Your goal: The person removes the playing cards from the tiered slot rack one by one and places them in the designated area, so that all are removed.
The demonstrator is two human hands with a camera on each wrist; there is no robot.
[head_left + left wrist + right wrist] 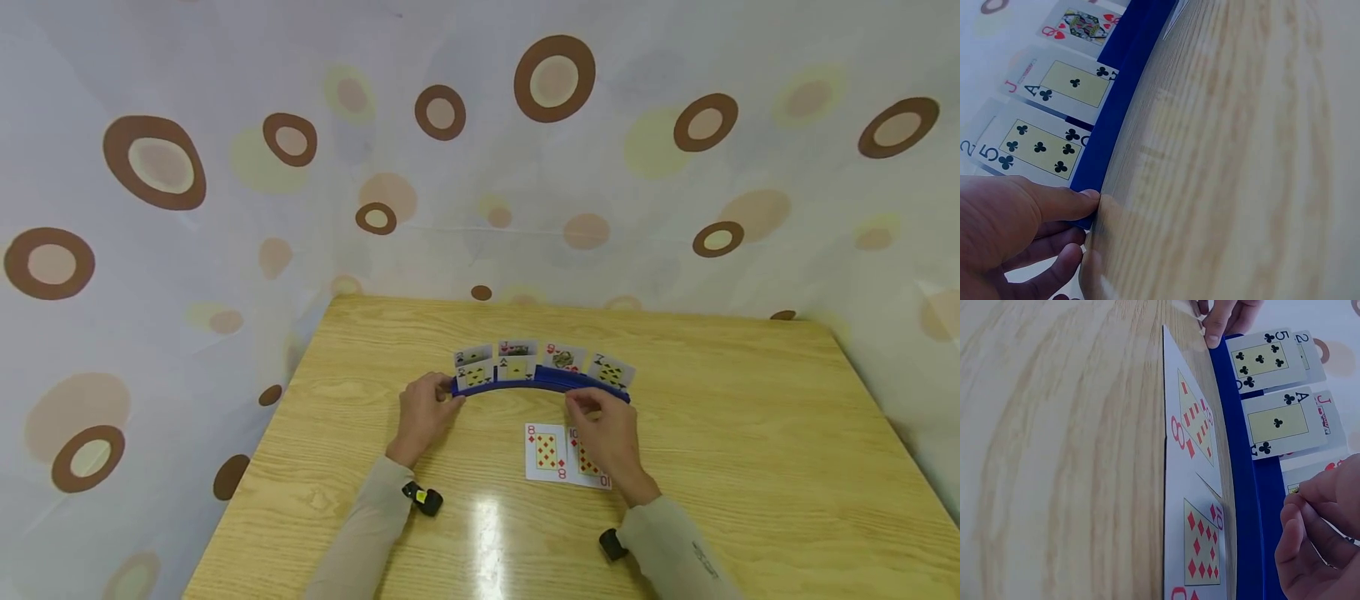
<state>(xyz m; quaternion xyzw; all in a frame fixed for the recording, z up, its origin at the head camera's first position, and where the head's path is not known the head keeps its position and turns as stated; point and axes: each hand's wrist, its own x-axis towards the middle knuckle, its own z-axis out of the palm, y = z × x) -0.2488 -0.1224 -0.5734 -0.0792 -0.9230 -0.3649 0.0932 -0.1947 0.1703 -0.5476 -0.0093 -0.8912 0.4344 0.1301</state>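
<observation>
A curved blue card holder [553, 380] stands on the table with playing cards upright in it. My left hand [426, 412] pinches its left end, the thumb on the front side. A five of clubs [1040, 147] and an ace of clubs [1072, 84] stand in front of a two [1307, 353] and a red jack [1329, 422]. Further right are a queen of hearts [1079, 26] and a black seven [611, 370]. My right hand [611, 437] is at the holder's front right, thumb and index fingertips together; no card shows between them.
An eight of diamonds [546, 452] and a ten of diamonds [588, 463] lie face up side by side before the holder, the ten partly under my right hand. The wooden table [750, 433] meets a patterned sheet [480, 183] behind.
</observation>
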